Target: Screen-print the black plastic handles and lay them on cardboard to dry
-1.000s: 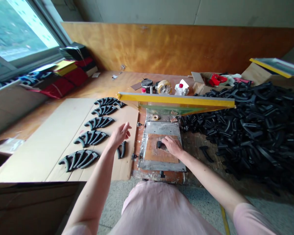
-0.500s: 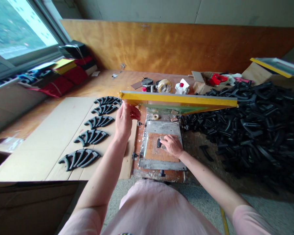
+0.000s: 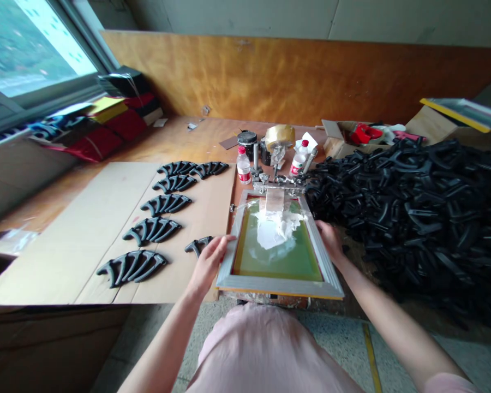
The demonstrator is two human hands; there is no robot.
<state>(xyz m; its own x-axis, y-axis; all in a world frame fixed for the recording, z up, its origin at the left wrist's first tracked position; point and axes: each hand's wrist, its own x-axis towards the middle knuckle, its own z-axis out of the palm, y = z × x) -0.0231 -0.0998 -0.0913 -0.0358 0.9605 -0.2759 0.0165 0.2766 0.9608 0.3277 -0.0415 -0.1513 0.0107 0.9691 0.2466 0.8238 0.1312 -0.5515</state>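
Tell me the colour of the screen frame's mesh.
The mesh is olive green under a white smear; head view shows it best.

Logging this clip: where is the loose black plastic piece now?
The black plastic piece lies on the cardboard beside the left hand, left of the screen frame, in the head view.

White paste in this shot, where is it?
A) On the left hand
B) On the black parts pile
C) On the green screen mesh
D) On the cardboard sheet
C: the white paste lies on the green mesh inside the frame, which the left hand and right hand hold by its sides.
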